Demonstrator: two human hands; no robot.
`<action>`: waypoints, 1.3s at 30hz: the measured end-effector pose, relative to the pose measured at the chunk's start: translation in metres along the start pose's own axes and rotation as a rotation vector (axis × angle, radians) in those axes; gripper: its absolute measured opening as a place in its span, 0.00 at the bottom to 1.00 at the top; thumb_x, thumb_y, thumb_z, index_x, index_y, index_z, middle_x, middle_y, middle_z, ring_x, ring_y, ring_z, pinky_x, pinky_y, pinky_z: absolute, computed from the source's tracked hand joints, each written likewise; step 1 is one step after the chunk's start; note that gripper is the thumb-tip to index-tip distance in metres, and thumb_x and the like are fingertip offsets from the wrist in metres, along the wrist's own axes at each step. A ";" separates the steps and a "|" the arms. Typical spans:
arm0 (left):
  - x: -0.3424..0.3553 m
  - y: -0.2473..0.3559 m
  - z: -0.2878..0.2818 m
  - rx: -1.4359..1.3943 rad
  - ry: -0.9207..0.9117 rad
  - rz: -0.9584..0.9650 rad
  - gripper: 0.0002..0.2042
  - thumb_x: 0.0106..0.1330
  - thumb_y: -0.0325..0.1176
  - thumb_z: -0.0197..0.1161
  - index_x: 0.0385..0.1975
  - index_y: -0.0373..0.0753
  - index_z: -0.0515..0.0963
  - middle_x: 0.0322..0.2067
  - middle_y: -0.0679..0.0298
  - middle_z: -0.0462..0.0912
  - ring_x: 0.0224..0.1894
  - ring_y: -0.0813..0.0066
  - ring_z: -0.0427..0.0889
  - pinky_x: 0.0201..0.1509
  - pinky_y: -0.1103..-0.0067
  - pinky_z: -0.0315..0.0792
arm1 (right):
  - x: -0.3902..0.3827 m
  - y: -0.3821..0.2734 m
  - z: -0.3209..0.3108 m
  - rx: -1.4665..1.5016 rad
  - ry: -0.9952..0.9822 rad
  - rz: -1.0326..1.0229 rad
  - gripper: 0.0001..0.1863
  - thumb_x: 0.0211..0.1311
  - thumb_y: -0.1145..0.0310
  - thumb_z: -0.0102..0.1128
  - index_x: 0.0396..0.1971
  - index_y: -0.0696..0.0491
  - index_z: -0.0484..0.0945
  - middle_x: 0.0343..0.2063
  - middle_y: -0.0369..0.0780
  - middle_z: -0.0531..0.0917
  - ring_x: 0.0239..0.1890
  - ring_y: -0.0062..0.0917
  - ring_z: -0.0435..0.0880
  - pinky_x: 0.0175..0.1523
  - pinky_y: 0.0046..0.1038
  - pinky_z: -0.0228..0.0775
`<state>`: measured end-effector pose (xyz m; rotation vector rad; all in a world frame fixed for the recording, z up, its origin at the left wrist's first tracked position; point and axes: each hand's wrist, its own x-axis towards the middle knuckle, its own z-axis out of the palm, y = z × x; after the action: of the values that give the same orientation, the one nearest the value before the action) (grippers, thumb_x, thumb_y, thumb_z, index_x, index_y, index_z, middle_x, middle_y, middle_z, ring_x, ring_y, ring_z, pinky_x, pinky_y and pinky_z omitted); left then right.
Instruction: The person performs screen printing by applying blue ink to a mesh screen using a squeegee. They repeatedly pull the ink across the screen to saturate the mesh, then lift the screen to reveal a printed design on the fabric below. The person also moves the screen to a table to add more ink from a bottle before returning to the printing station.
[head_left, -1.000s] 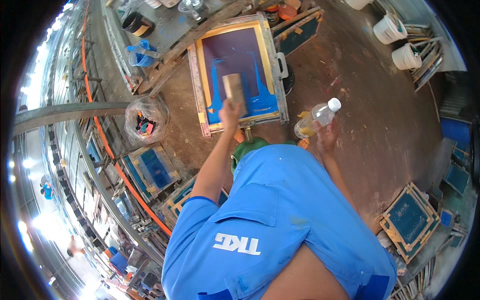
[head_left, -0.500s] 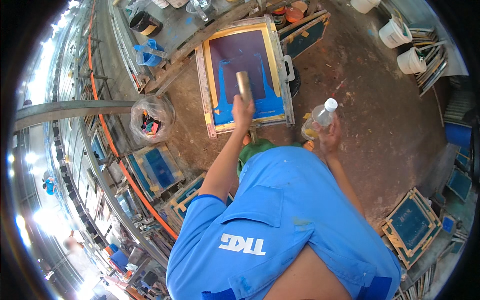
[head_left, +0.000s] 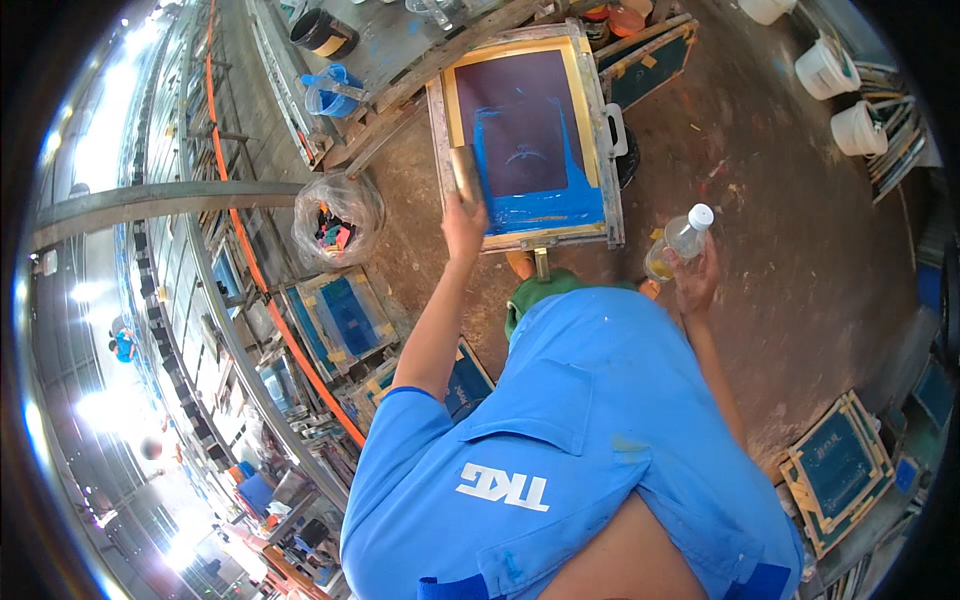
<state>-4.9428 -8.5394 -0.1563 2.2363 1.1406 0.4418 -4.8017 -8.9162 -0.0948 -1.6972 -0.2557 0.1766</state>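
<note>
My left hand grips a flat metallic-looking scraper at the left side of a screen frame with yellow tape round a dark purple mesh. Wet blue ink covers the mesh's lower edge and runs up both sides. My right hand is closed on a clear plastic bottle with a white cap and some yellow content at its bottom, held right of the frame's lower corner.
A bag of coloured scraps stands left. A bench holds containers and a blue jug. White buckets, screens leaning right, an orange hose along the left rails. A distant person is far left.
The scraper in my left hand has moved from the middle of the mesh to its left side. The whole view has shifted, with surroundings appearing further right and higher.
</note>
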 end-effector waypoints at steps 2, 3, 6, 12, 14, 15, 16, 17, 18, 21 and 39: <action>-0.001 -0.009 -0.010 0.067 0.067 0.109 0.16 0.61 0.34 0.66 0.39 0.35 0.67 0.32 0.42 0.79 0.39 0.37 0.78 0.41 0.54 0.72 | 0.000 0.000 0.002 -0.007 0.015 0.005 0.37 0.53 0.67 0.75 0.62 0.62 0.68 0.56 0.46 0.76 0.59 0.32 0.75 0.64 0.35 0.66; -0.005 -0.007 -0.006 0.069 0.057 0.111 0.16 0.61 0.34 0.66 0.39 0.34 0.67 0.33 0.42 0.78 0.39 0.37 0.78 0.41 0.54 0.72 | 0.001 -0.001 0.002 -0.047 0.009 0.019 0.37 0.53 0.66 0.76 0.62 0.61 0.69 0.55 0.46 0.77 0.59 0.31 0.76 0.63 0.34 0.67; -0.015 0.010 0.021 0.026 0.010 0.123 0.16 0.61 0.33 0.66 0.39 0.34 0.66 0.33 0.43 0.78 0.40 0.37 0.78 0.41 0.54 0.71 | 0.004 -0.005 0.002 -0.129 -0.009 0.029 0.37 0.52 0.64 0.76 0.61 0.59 0.71 0.54 0.44 0.79 0.57 0.30 0.77 0.61 0.34 0.69; -0.019 0.065 0.073 -0.154 -0.039 0.116 0.17 0.61 0.33 0.67 0.39 0.35 0.66 0.31 0.43 0.79 0.38 0.37 0.78 0.38 0.54 0.70 | 0.013 -0.026 0.010 -0.093 -0.060 -0.026 0.37 0.52 0.61 0.77 0.60 0.59 0.72 0.50 0.45 0.82 0.54 0.31 0.80 0.59 0.34 0.70; -0.020 0.075 0.074 -0.195 -0.062 0.056 0.16 0.61 0.34 0.67 0.39 0.36 0.67 0.30 0.44 0.79 0.37 0.39 0.79 0.37 0.54 0.70 | 0.016 -0.035 0.008 -0.155 -0.089 -0.074 0.37 0.51 0.60 0.77 0.59 0.59 0.72 0.51 0.46 0.81 0.54 0.32 0.79 0.59 0.35 0.70; -0.020 0.075 0.069 -0.159 -0.084 0.073 0.15 0.61 0.34 0.66 0.39 0.37 0.67 0.29 0.45 0.79 0.37 0.41 0.79 0.37 0.55 0.71 | 0.018 -0.031 0.007 -0.184 -0.092 -0.106 0.37 0.51 0.60 0.77 0.59 0.59 0.72 0.51 0.46 0.81 0.54 0.32 0.79 0.59 0.35 0.70; -0.020 0.072 0.061 -0.121 -0.110 0.097 0.14 0.61 0.34 0.66 0.40 0.38 0.68 0.28 0.47 0.80 0.36 0.42 0.80 0.38 0.56 0.71 | 0.018 -0.022 0.004 -0.212 -0.086 -0.137 0.37 0.51 0.59 0.77 0.59 0.59 0.72 0.51 0.46 0.81 0.55 0.33 0.79 0.59 0.35 0.70; -0.020 0.068 0.052 -0.084 -0.135 0.119 0.13 0.61 0.34 0.65 0.40 0.40 0.69 0.28 0.48 0.80 0.36 0.44 0.80 0.39 0.56 0.71 | 0.019 -0.018 0.002 -0.241 -0.082 -0.168 0.37 0.50 0.59 0.77 0.59 0.59 0.72 0.51 0.47 0.80 0.55 0.34 0.79 0.60 0.35 0.70; -0.019 0.060 0.042 -0.021 -0.141 0.172 0.12 0.61 0.33 0.65 0.40 0.41 0.70 0.28 0.50 0.81 0.36 0.47 0.81 0.40 0.57 0.71 | 0.020 -0.024 0.005 -0.248 -0.080 -0.193 0.37 0.50 0.58 0.77 0.58 0.59 0.73 0.51 0.47 0.80 0.54 0.34 0.79 0.59 0.35 0.70; -0.027 0.036 0.019 0.100 -0.163 0.355 0.11 0.60 0.30 0.63 0.42 0.44 0.73 0.31 0.55 0.83 0.40 0.53 0.82 0.46 0.59 0.71 | 0.020 -0.038 0.010 -0.257 -0.118 -0.200 0.36 0.50 0.57 0.78 0.56 0.59 0.74 0.50 0.47 0.80 0.54 0.35 0.80 0.59 0.35 0.70; -0.105 -0.004 0.002 0.144 -0.212 0.631 0.27 0.47 0.21 0.67 0.52 0.47 0.80 0.53 0.65 0.82 0.60 0.61 0.76 0.61 0.62 0.68 | 0.032 -0.022 0.010 -0.236 -0.275 -0.169 0.36 0.48 0.54 0.79 0.54 0.59 0.76 0.47 0.46 0.82 0.51 0.33 0.82 0.56 0.35 0.73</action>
<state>-5.0050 -8.6237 -0.1640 2.6738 0.3483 0.3595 -4.7752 -8.8952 -0.0731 -1.8733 -0.6434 0.2623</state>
